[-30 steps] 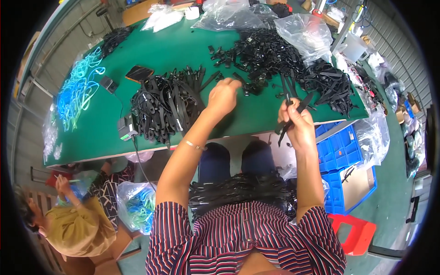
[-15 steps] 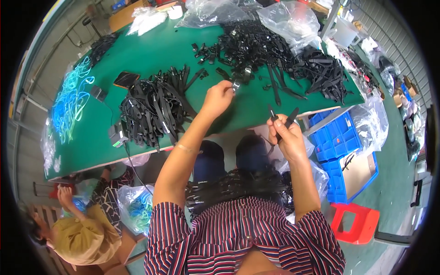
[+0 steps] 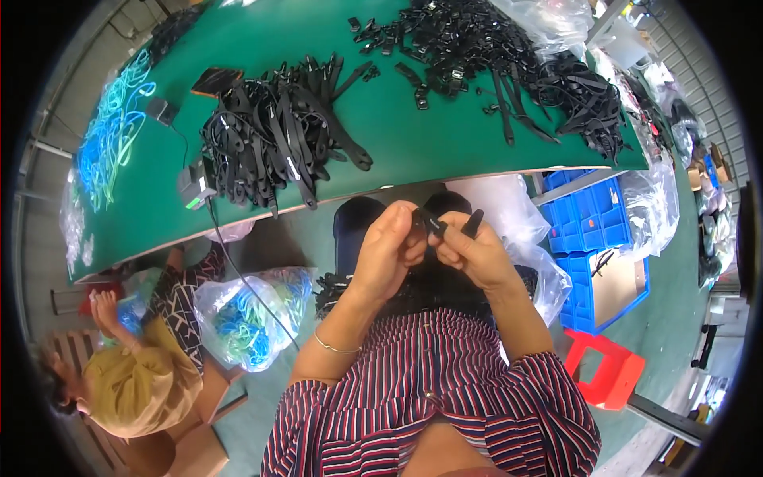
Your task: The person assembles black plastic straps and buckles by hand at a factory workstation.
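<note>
My left hand [image 3: 389, 245] and my right hand [image 3: 479, 253] are close together over my lap, just off the table's front edge. The fingers of the right are closed around a black strap [image 3: 474, 224], whose tapered end sticks up past the thumb. A small black buckle [image 3: 421, 220] is pinched in the left, against the strap's other end; the fingers partly cover where the two meet. More black straps [image 3: 413, 291] lie across my lap beneath the hands.
On the green table [image 3: 238, 36] lie a bundle of black straps [image 3: 274, 135], a heap of black buckles [image 3: 453, 44], another strap pile [image 3: 584, 103] and blue cords [image 3: 111, 135]. Blue crates [image 3: 588, 219] and a red stool [image 3: 608, 370] stand at right. A person [image 3: 143, 374] sits at lower left.
My left hand has come back from the buckle heap to my lap and now meets the right. My right hand has moved slightly left and down with the strap. The view has shifted.
</note>
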A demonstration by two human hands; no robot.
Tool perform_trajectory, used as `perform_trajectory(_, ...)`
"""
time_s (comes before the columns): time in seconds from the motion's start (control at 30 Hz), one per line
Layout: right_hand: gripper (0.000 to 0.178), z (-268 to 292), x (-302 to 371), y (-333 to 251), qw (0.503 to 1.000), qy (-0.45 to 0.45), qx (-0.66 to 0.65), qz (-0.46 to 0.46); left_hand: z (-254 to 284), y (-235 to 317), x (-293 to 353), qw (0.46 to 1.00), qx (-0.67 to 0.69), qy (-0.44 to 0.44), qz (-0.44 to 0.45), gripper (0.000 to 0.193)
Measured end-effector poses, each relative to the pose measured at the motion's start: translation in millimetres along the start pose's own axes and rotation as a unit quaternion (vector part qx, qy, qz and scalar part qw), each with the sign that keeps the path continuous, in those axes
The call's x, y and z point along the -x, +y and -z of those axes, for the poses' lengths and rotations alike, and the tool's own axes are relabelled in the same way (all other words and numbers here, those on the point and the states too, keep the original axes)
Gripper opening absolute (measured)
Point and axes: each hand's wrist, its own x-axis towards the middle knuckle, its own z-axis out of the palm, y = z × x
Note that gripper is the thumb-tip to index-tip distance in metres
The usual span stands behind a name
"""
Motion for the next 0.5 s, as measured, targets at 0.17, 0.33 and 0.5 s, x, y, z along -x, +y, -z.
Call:
perform_trajectory(0.17,0.022,-5.3,0.9,6.9,0.999,-0.001,0.03,-0.039,3.3,1.7,13.1,0.998,0.056,-0.019,0.001,0.027)
perform_trajectory(0.33,0.021,-6.0,1.0,7.8,0.998,-0.024,0.05,-0.034,9.9,-1.1,17.0,0.996,0.082,-0.035,0.012,0.026)
perform_trajectory(0.5,0.019,-15.0,1.7,-2.7,0.993,-0.034,0.111,-0.01,10.5,-4.8,21.6,0.991,0.127,-0.032,0.021,0.025)
